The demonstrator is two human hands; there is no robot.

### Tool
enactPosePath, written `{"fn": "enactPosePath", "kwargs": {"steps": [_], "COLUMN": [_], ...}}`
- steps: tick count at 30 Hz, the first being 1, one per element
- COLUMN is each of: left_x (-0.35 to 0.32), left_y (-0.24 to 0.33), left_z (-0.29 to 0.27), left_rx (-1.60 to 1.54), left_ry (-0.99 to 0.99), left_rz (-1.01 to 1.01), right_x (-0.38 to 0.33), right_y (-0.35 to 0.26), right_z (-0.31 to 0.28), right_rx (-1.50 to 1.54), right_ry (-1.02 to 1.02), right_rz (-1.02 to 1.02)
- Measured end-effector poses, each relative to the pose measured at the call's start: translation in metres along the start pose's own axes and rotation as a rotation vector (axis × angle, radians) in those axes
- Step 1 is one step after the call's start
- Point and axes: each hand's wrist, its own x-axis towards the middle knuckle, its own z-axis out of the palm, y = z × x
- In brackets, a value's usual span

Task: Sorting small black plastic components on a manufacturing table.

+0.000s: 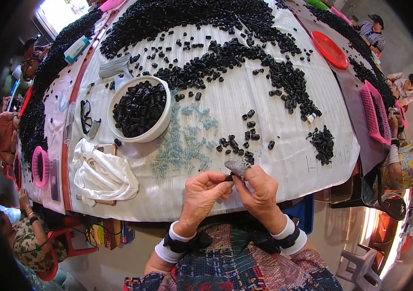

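Near the table's front edge, my left hand pinches a small black plastic part between thumb and fingertips. My right hand closes on the same part from the other side, with a grey cloth finger cover on one finger. Just beyond my fingers lie several loose black cylindrical parts. Small clear bluish springs are scattered left of these. A white bowl heaped with black cylindrical parts stands behind the springs. To the right sits a pile of thin black pins.
A folded white cloth rests at the left, with black-framed glasses beyond it. Large heaps of black parts cover the far table. A red tray and pink basket are at right. Other people sit on both sides.
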Motion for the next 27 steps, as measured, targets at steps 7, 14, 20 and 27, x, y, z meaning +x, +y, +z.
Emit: {"fn": "enactPosePath", "kwargs": {"steps": [7, 14, 20, 27], "left_x": [0.000, 0.003, 0.005, 0.007], "left_y": [0.007, 0.000, 0.004, 0.001], "left_z": [0.004, 0.002, 0.000, -0.004], "left_rx": [0.019, -0.016, -0.133, -0.118], "left_ry": [0.044, 0.041, 0.027, -0.021], "left_rz": [-0.133, -0.155, -0.153, -0.099], "right_x": [0.001, 0.001, 0.009, -0.001], "right_y": [0.003, -0.007, -0.006, -0.002], "right_z": [0.001, -0.002, -0.005, 0.005], "right_rx": [-0.022, -0.019, 0.099, -0.014], "right_ry": [-0.010, -0.105, -0.103, -0.199], "right_rz": [-0.099, -0.050, -0.013, -0.042]}}
